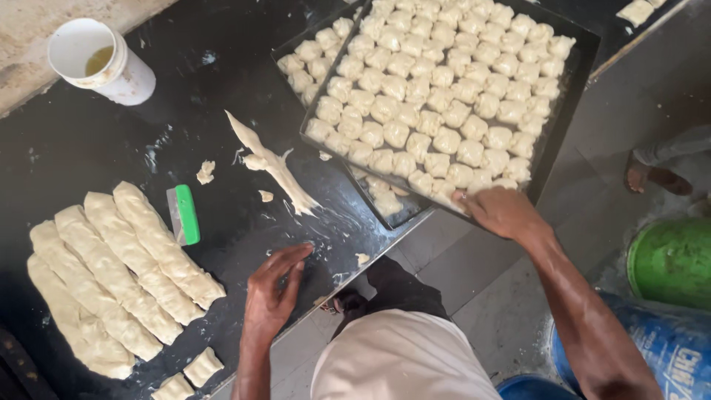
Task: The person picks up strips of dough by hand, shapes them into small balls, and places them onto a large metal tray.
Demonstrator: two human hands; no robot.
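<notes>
Your right hand [498, 211] grips the near edge of the top tray [574, 89], fingers curled over its rim; that tray, packed with dough pieces [433, 89], sits stacked on a second tray [292, 48] at twelve o'clock on the desk [74, 141]. Your left hand [272, 289] rests open on the desk's near edge at six o'clock, holding nothing. A green scraper [185, 215] lies at nine o'clock of it, beside the dough logs [118, 274]. A dough strip [270, 163] lies between scraper and trays. A white cup [100, 63] stands at ten o'clock.
</notes>
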